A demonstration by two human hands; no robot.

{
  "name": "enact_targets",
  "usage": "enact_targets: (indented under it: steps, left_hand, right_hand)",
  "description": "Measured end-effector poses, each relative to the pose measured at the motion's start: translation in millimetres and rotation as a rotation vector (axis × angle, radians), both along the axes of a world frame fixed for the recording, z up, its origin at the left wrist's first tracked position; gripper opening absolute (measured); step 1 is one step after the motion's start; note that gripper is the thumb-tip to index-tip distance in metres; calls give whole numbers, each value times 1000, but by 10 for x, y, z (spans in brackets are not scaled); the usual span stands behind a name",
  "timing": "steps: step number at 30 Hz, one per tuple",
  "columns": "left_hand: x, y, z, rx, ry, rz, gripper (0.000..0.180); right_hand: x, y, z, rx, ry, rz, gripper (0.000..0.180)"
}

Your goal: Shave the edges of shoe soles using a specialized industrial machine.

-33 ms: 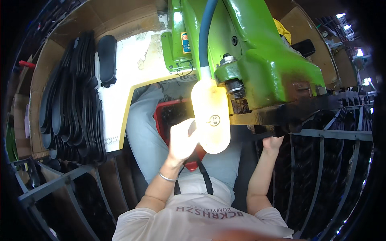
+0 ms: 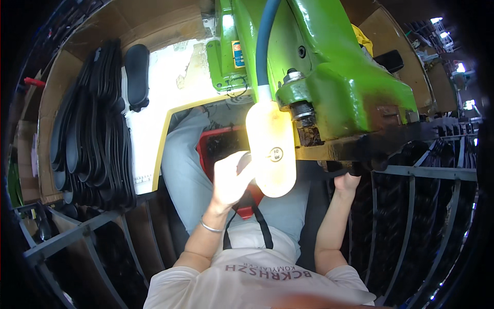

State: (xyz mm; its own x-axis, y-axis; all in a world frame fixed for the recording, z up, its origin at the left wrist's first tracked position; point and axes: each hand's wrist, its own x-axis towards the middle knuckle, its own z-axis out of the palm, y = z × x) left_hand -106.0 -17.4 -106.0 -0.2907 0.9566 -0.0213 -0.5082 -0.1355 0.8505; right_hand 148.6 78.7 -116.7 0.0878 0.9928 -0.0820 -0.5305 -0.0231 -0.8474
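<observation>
My left hand (image 2: 230, 179) is raised beside the left edge of a bright, rounded lamp (image 2: 271, 180) on a blue flexible neck. Glare washes out the hand, and its fingertips pass behind the lamp, so its grip is hidden. My right hand (image 2: 347, 181) reaches beneath the front edge of a green machine (image 2: 355, 87). Its fingers disappear next to dark material under the machine's head, and whether they hold any of it cannot be seen. A dark, greasy metal piece (image 2: 309, 136) sticks down from the machine's side arm, just right of the lamp.
Stacked black sole-shaped pieces (image 2: 92, 129) fill the left of a white, yellow-edged table (image 2: 154, 123), with a single one (image 2: 137, 77) beside them. Cardboard (image 2: 128, 23) walls the back. Metal rails (image 2: 427, 172) flank me on both sides. A red container (image 2: 205, 154) sits between my legs.
My left hand and wrist have shifted very slightly left. The right hand has barely moved and stays under the machine's edge.
</observation>
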Motion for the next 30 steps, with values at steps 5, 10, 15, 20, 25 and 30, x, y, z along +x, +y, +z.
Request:
enact_targets:
  steps: [5, 10, 15, 20, 25, 30]
  left_hand:
    - [-321, -149, -73, -125, 87, 25, 24]
    - [-608, -464, -303, -205, 61, 87, 22]
    - [-750, -945, -676, -289, -105, -48, 25]
    - [-575, -798, -521, -257, 324, -382, 30]
    - [3, -21, -2, -56, 429, -238, 23]
    - [144, 87, -556, 211, 1080, -51, 25]
  right_hand:
    - [-132, -131, -261, 99, -70, 127, 38]
    - [-656, -341, -120, 54, -87, 58, 41]
    - [-774, -342, -149, 157, -244, 258, 35]
    - [-1039, -238, 183, 232, -343, 275, 25]
    - [-1117, -319, 146, 254, -341, 248, 23]
    - [-844, -887, -144, 123, -394, 335, 40]
